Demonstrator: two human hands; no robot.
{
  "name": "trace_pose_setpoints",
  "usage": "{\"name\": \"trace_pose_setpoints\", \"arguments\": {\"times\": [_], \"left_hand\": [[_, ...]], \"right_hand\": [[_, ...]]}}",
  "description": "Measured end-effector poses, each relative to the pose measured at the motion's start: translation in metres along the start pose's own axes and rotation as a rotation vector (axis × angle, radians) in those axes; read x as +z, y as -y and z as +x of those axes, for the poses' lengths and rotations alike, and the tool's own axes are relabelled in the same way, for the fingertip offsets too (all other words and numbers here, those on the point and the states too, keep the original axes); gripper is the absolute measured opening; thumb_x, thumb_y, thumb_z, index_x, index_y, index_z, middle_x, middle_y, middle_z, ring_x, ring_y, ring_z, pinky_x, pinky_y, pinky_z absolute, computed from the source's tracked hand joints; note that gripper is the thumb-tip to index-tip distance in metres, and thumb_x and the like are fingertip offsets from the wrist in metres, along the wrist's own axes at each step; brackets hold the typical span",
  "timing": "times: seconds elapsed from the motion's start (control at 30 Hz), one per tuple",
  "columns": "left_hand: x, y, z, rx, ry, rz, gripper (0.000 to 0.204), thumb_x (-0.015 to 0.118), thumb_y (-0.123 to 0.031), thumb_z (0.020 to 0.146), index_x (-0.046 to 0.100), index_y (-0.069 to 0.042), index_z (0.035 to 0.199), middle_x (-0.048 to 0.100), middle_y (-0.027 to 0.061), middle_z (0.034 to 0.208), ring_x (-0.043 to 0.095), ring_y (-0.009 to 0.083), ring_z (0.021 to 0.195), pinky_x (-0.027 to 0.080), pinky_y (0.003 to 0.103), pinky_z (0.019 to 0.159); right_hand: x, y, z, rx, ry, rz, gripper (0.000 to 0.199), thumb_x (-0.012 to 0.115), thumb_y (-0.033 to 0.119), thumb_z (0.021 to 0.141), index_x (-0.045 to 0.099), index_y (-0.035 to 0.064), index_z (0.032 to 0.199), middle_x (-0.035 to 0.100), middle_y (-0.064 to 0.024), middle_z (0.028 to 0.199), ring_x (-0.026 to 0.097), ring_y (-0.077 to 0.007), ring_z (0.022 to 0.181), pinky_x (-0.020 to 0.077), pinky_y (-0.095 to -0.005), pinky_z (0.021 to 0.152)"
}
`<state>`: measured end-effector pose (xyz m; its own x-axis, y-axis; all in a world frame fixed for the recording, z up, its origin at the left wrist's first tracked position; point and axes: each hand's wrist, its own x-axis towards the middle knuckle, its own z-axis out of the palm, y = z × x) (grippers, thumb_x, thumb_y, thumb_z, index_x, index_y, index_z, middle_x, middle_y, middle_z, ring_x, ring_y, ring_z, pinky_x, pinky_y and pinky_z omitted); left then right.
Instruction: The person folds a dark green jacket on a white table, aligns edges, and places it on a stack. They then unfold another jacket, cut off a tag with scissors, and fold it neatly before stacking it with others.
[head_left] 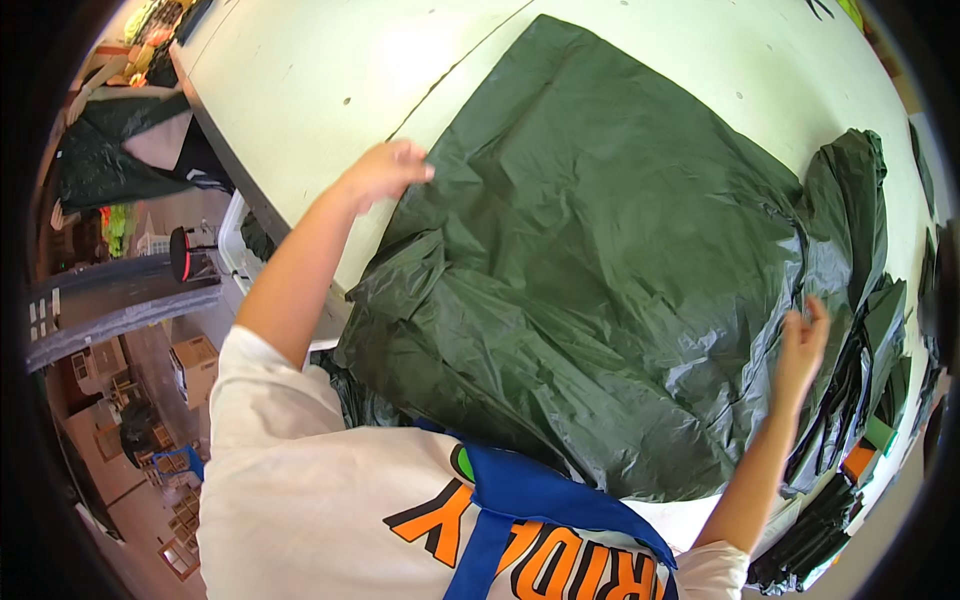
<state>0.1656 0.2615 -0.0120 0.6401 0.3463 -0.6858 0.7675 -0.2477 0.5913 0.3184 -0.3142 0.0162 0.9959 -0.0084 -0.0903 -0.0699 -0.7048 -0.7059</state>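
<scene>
A large dark green sheet of thin, glossy fabric is spread on the pale tabletop, smooth toward its far corner and crumpled on the near side. By its left edge is my left hand, slightly blurred, with fingers loosely apart and no fabric visible between them. Over the wrinkled right side, my right hand has its thumb and fingers apart and appears to hold nothing. Whether its fingertips touch the fabric is hard to tell. Next to it on the right lies a bunched green piece of similar material.
More dark folded pieces are stacked along the right edge of the table. Left of the table stand a white bin and a cardboard box. Farther left, another person handles dark green material.
</scene>
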Motion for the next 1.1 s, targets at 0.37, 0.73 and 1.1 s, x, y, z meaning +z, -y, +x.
{"name": "trace_pose_setpoints", "arguments": {"times": [0.37,0.73,1.1], "left_hand": [[0.126,0.043,-0.154,0.632,-0.338,0.59,0.058,0.055,-0.028,0.09,0.039,0.004,0.136,0.042,0.0258,0.138,0.043,0.0395,0.126,0.035,0.045,0.105],[0.076,0.143,-0.192,0.518,-0.5,0.208,0.05,0.067,-0.019,0.081,0.052,-0.003,0.126,0.053,0.0165,0.127,0.05,0.0315,0.118,0.04,0.039,0.1],[0.081,0.08,-0.176,0.803,-0.526,0.561,0.037,0.074,-0.033,0.075,0.066,-0.01,0.103,0.059,0.0082,0.1,0.056,0.0284,0.093,0.045,0.04,0.081]], "right_hand": [[0.214,0.155,-0.179,-0.291,0.86,0.322,0.073,0.064,0.033,0.088,0.029,0.0004,0.143,0.042,-0.0258,0.138,0.041,-0.0365,0.13,0.0332,-0.0427,0.107],[0.189,0.119,-0.254,-0.762,0.558,-0.326,0.078,0.067,0.036,0.082,0.031,0.0059,0.144,0.018,-0.0198,0.153,0.013,-0.0446,0.141,0.0095,-0.0581,0.112],[0.156,0.066,-0.31,-0.866,0.615,-0.653,0.051,0.065,0.028,0.083,0.052,0.0386,0.132,0.027,-0.0061,0.153,0.019,-0.0395,0.14,0.0134,-0.0643,0.108]]}}
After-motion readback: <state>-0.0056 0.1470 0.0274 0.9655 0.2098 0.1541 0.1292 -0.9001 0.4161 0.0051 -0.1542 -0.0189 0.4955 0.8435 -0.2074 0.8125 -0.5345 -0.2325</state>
